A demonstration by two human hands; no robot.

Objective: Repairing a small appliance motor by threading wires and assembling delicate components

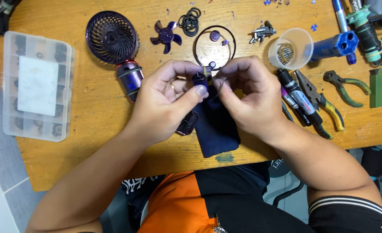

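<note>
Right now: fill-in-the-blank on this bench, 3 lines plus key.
1. Both hands pinch a small dark part above a dark ____ cloth.
2. The purple fan blade lies right of the round fan ____.
3. The clear compartment box sits at the table's ____ end.
Missing: blue; grille; left

A worn wooden table (91,142) fills the view, scratched and stained. Pale grey floor tiles (1,190) show at the near left. Light is even.
</note>
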